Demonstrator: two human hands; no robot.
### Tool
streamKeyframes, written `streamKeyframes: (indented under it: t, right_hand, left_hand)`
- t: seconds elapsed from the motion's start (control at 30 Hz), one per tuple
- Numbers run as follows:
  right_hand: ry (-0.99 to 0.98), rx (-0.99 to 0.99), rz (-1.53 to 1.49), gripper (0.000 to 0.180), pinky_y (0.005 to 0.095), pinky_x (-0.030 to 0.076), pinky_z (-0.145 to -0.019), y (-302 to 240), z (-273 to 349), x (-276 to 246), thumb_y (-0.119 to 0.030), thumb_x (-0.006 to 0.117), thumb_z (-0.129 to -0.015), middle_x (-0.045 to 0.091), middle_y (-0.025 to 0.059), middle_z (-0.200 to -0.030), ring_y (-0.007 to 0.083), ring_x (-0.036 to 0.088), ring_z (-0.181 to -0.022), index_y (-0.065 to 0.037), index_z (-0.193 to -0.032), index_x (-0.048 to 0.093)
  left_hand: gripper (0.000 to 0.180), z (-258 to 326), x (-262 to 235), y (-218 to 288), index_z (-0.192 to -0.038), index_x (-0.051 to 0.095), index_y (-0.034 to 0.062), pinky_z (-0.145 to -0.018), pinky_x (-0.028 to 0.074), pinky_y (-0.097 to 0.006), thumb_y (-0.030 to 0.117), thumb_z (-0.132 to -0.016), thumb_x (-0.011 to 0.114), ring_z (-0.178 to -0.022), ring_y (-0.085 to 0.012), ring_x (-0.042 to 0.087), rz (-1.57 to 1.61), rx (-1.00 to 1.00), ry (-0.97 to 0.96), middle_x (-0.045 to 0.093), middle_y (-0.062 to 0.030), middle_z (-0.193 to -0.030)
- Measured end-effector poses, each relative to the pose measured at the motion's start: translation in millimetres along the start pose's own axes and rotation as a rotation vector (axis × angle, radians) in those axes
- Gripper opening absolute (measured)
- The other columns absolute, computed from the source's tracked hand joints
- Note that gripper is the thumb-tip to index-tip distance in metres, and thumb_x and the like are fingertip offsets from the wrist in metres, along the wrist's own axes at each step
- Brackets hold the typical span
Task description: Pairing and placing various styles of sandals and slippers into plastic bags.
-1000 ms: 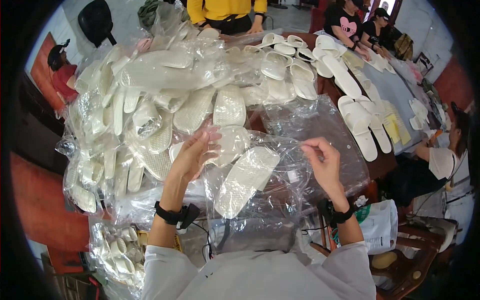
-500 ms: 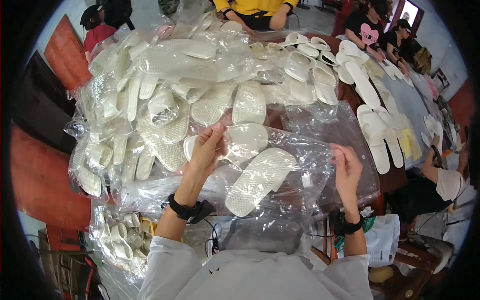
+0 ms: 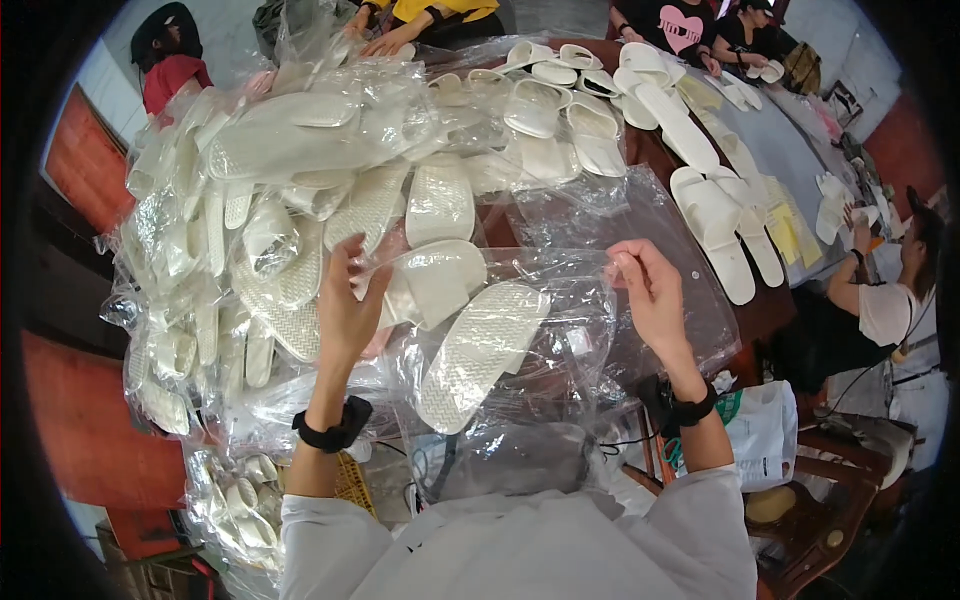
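A clear plastic bag [image 3: 580, 300] is stretched out in front of me above the table edge. My right hand [image 3: 645, 290] pinches its upper right corner. Inside the bag lies a white slipper [image 3: 485, 355], its textured face up and tilted. Beside it, at the bag's left end, is a second white slipper [image 3: 435, 285] with a smooth, wide strap; how far it sits inside the bag I cannot tell. My left hand [image 3: 352, 310] is next to that slipper, fingers and thumb spread apart, with no grip visible.
A big heap of bagged white slippers [image 3: 290, 140] covers the table's left. Unbagged pairs [image 3: 725, 205] stand at the right, near a flat clear plastic sheet [image 3: 690, 310]. Several people work around, one in a yellow top [image 3: 440, 15]. A wooden chair [image 3: 830, 500] stands at lower right.
My left hand's fingers have parted from a closed grip. The bag, slippers and both hands sit further left in the picture. The person in yellow now reaches to the heap.
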State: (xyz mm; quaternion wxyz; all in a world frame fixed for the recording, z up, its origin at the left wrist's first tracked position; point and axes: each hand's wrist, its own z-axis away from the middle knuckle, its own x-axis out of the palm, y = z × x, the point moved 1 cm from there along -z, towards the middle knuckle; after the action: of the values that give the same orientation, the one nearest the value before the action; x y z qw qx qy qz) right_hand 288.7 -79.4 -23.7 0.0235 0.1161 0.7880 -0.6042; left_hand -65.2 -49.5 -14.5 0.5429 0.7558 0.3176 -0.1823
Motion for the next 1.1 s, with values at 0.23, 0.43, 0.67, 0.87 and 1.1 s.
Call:
streamKeyframes:
  t: [0.23, 0.43, 0.67, 0.87, 1.1]
  right_hand:
    - [-0.098, -0.034, -0.013, 0.016, 0.0233, 0.051, -0.073, -16.4, -1.0, 15.9, -0.01, 0.05, -0.1, 0.063, 0.0033, -0.081, 0.0071, 0.06, -0.077, 0.002, -0.102, 0.06]
    - [-0.111, -0.081, -0.037, 0.011, 0.0223, 0.048, -0.071, -26.6, 1.0, 31.7, -0.009, 0.057, -0.096, 0.062, 0.0024, -0.081, 0.0069, 0.057, -0.074, 0.0, -0.102, 0.06]
    - [-0.072, -0.074, 0.052, 0.014, 0.0224, 0.048, -0.064, -19.4, 1.2, 33.9, -0.008, 0.067, -0.088, 0.063, 0.0019, -0.08, 0.007, 0.057, -0.072, 0.0, -0.098, 0.062]
    - [-0.008, -0.115, 0.08, 0.01, 0.0236, 0.047, -0.06, -12.9, -5.0, 33.2, -0.008, 0.064, -0.09, 0.065, 0.0053, -0.074, 0.0086, 0.06, -0.067, 0.0, -0.094, 0.062]
    - [-0.118, -0.27, 0.345, 0.013, 0.0273, 0.048, -0.059, -21.9, -15.8, 24.7, -0.012, 0.062, -0.093, 0.065, 0.0113, -0.072, 0.0155, 0.064, -0.063, 0.0, -0.093, 0.057]
  left_hand:
    - [0.053, -6.4, 1.7, 94.6, -0.131, 0.052, 0.0064, -0.094, 0.044, -0.039, 0.014, -0.082, 0.072, -0.114, -0.0311, 0.053, -0.101, 0.504, -0.288, 0.055, -0.0161, -0.127]
    - [0.028, -20.1, 48.5, 90.4, -0.112, 0.063, 0.002, -0.086, 0.048, -0.036, 0.014, -0.086, 0.068, -0.097, -0.0265, 0.063, 0.159, 0.446, -0.509, 0.066, -0.0136, -0.105]
    - [0.015, -22.6, 52.3, 82.0, -0.096, 0.065, 0.0004, -0.075, 0.047, -0.026, 0.012, -0.087, 0.068, -0.079, -0.0078, 0.058, 0.32, 0.16, -0.668, 0.066, -0.0018, -0.084]
    - [0.011, -21.0, 55.0, 77.2, -0.093, 0.064, 0.0008, -0.065, 0.044, -0.022, 0.01, -0.088, 0.068, -0.071, -0.0045, 0.053, 0.401, 0.045, -0.693, 0.063, 0.0008, -0.079]
    - [0.016, -20.5, 56.9, 76.9, -0.098, 0.063, 0.0011, -0.067, 0.046, -0.024, 0.013, -0.088, 0.067, -0.073, -0.0058, 0.055, 0.202, 0.108, -0.68, 0.063, 0.0003, -0.081]
